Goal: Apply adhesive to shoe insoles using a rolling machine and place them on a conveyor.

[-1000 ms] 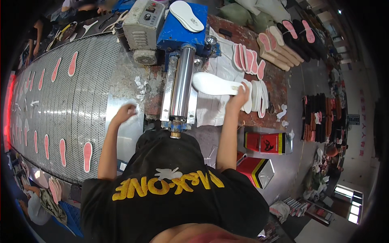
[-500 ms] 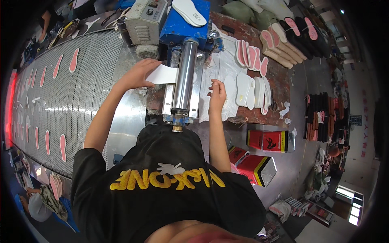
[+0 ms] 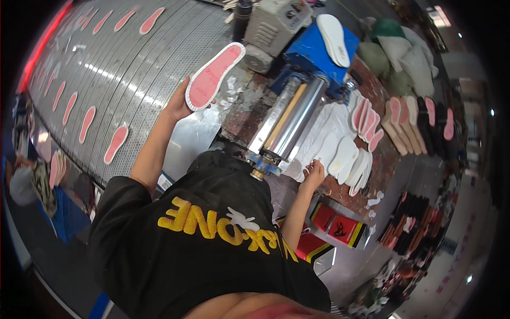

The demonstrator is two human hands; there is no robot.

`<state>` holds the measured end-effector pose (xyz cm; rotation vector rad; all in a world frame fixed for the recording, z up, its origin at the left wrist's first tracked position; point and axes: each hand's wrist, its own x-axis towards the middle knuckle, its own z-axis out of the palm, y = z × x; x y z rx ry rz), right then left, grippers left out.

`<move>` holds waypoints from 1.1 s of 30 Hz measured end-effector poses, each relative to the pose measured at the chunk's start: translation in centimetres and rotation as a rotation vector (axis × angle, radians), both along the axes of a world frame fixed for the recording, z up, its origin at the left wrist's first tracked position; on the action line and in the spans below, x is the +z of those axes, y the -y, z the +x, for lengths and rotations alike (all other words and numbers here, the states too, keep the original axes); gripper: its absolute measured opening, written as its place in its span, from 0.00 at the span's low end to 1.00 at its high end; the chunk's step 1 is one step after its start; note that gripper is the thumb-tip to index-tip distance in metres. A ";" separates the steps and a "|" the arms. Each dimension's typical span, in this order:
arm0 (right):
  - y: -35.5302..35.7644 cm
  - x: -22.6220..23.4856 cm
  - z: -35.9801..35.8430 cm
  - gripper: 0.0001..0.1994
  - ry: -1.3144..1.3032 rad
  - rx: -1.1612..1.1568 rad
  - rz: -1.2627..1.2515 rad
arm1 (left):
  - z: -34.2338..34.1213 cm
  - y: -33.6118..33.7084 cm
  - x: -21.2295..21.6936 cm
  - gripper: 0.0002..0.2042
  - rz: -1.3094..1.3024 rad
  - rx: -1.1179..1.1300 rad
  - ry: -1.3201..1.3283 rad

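Observation:
My left hand (image 3: pixel 179 103) grips the heel end of an insole (image 3: pixel 214 77), holding it up between the mesh conveyor and the roller machine. The insole's pink face with a white rim shows. My right hand (image 3: pixel 314 173) hangs to the right of the machine, close to white insoles (image 3: pixel 342 159) on the table; its fingers are loosely curled and apart, with nothing visible in them. Between my hands stands the roller machine, with a shiny steel roller (image 3: pixel 300 114) beside a strip of tan. Another white insole (image 3: pixel 333 40) lies on the machine's blue housing (image 3: pixel 308 53).
On the left, the mesh conveyor (image 3: pixel 133 69) carries several spaced pink-and-white insoles. A grey motor box (image 3: pixel 271 26) adjoins the blue housing. Pink insoles (image 3: pixel 365 119) stand in a row at the table's right, beyond white plastic sheeting. Red tins (image 3: pixel 336 226) sit below the table's near edge.
My left hand has drawn the insole away from the roller and raised it, pink face showing. My right hand stays at the machine's right. The view has turned and shifted.

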<state>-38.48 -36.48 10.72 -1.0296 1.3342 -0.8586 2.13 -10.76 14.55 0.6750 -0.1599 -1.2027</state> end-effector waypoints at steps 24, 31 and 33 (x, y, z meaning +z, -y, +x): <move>-2.5 0.9 0.2 0.06 0.033 0.151 0.118 | 7.3 -8.5 -15.6 0.28 0.348 0.914 -0.155; -3.6 2.0 -2.2 0.06 0.108 0.160 0.086 | 18.0 -8.3 -12.0 0.39 0.085 0.628 -0.358; -4.0 1.5 -2.1 0.06 0.162 0.142 0.072 | 18.3 -9.1 -12.4 0.39 0.404 0.612 -0.308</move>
